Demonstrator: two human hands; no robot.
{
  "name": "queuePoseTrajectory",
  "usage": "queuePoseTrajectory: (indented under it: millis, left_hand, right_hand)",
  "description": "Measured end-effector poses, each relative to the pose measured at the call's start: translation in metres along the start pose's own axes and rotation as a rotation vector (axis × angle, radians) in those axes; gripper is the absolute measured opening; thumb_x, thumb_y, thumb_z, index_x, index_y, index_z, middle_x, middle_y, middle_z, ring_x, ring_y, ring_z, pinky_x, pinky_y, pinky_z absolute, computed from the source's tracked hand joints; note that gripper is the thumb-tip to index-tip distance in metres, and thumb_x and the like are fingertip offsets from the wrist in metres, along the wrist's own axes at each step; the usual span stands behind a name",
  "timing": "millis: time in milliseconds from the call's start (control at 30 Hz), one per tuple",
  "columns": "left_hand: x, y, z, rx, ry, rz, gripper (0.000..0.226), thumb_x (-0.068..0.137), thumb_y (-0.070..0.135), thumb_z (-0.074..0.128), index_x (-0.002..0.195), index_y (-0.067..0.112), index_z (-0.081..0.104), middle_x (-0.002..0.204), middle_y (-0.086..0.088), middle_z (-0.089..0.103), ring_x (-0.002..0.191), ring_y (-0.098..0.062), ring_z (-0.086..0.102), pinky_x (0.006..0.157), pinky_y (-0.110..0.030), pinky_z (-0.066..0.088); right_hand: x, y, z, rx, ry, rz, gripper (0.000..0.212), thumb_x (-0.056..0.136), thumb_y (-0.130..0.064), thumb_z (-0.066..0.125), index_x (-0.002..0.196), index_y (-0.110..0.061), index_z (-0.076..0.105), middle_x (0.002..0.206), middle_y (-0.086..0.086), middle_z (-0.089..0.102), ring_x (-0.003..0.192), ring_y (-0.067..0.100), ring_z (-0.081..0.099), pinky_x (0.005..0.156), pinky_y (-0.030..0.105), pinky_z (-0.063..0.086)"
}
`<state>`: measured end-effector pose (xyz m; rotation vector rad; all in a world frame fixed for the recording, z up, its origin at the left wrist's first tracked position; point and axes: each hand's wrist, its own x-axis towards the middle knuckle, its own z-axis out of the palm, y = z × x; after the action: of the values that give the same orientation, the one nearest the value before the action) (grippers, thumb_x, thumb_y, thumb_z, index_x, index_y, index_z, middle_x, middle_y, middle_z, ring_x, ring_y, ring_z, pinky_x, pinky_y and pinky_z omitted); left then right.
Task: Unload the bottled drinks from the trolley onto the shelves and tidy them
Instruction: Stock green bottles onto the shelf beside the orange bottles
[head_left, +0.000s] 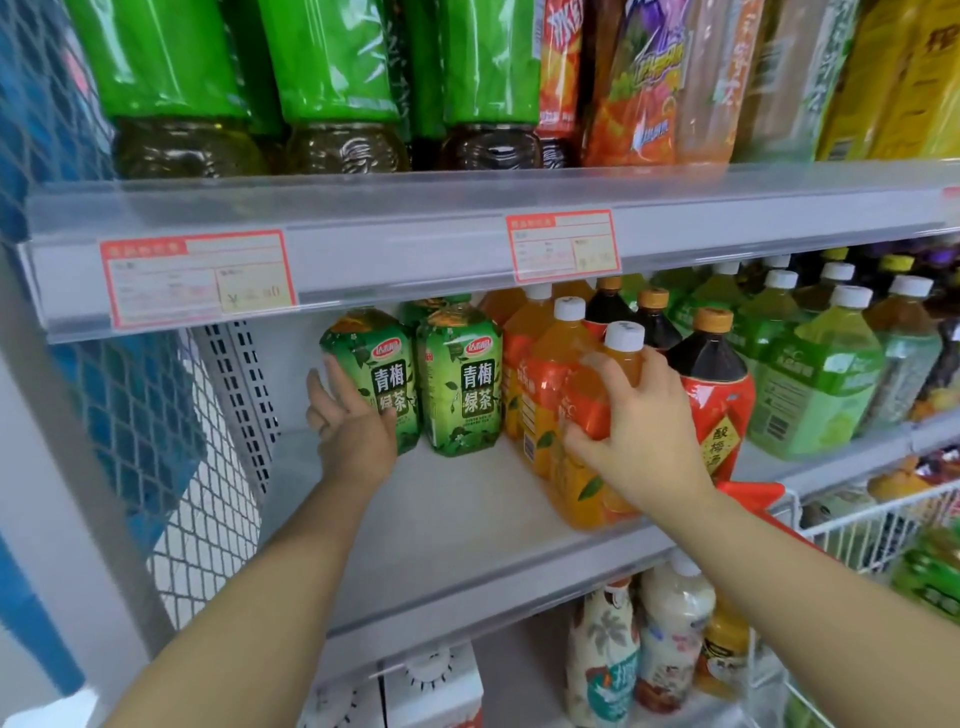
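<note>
1. Head view showed my left grip (353, 423) wrapped round the lower left side of a green tea bottle (376, 364), with the thumb across its label and the fingers up its far side.
2. That bottle stood upright at the left end of the middle shelf (441, 512), just beside a second green tea bottle (460, 384) on its right.
3. My right grip (641, 439) grasped the front orange juice bottle (592, 410), with fingers over its shoulder below the white cap and the thumb on the label.
4. It stood near the shelf's front edge, ahead of a row of similar bottles, with a red-labelled dark bottle (719, 400) just beside it on the right.
5. The wire trolley (852, 530) sat low at the right, with green bottles inside.
6. Red-bordered price tags (197, 278) hung on the rail of the shelf above.
</note>
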<state>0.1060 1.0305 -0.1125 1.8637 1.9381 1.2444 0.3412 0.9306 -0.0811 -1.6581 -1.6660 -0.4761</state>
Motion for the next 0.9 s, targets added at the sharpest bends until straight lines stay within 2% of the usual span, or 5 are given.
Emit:
queuePoseTrajectory:
  millis: [233,533,733,833,900]
  left_hand:
    - [-0.023,-0.022,0.018,0.465,-0.265,0.083,0.077,0.095,0.033,0.045,0.147,0.033,-0.012,0.141,-0.010,-0.046,0.143,-0.034,-0.003,0.112,-0.055,0.020]
    - [0.018,-0.020,0.001,0.426,-0.395,0.064,0.077,0.093,0.037,0.052,0.150,0.033,-0.001,0.148,-0.004,-0.038,0.141,-0.037,0.017,0.108,-0.052,0.031]
    - [-0.018,0.003,-0.013,0.252,-0.174,0.192,0.053,0.092,0.027,0.054,0.142,0.020,0.038,0.157,-0.007,0.012,0.134,-0.033,0.034,0.104,-0.045,0.036]
    - [-0.063,0.039,-0.014,0.009,-0.045,0.407,0.033,0.090,0.020,0.054,0.123,0.020,0.059,0.134,0.002,0.050,0.114,-0.022,0.054,0.096,-0.041,0.044]
    - [-0.092,0.070,-0.008,-0.130,-0.065,0.552,0.028,0.088,0.024,0.049,0.112,0.022,0.064,0.116,0.006,0.059,0.101,-0.018,0.059,0.088,-0.042,0.048]
  right_hand:
    - [0.000,0.001,0.001,0.005,0.009,-0.017,0.062,0.069,-0.039,0.066,0.126,-0.021,0.048,0.110,0.020,0.048,0.098,0.036,0.048,0.083,0.045,0.044]
    - [0.001,0.004,0.003,0.000,0.000,-0.023,0.064,0.070,-0.042,0.066,0.127,-0.023,0.045,0.117,0.022,0.046,0.103,0.039,0.048,0.086,0.048,0.047]
    - [0.003,0.004,-0.002,-0.003,-0.089,-0.031,0.071,0.071,-0.050,0.070,0.132,-0.023,0.045,0.129,0.024,0.041,0.115,0.042,0.044,0.096,0.051,0.041]
    - [0.006,0.007,-0.024,0.078,-0.335,-0.053,0.079,0.076,-0.056,0.064,0.143,-0.032,0.030,0.151,0.025,0.013,0.140,0.040,0.012,0.114,0.050,0.021]
    - [0.005,0.017,-0.052,0.198,-0.470,-0.085,0.067,0.081,-0.048,0.063,0.140,-0.031,0.036,0.154,0.017,0.012,0.144,0.028,0.009,0.114,0.031,0.018]
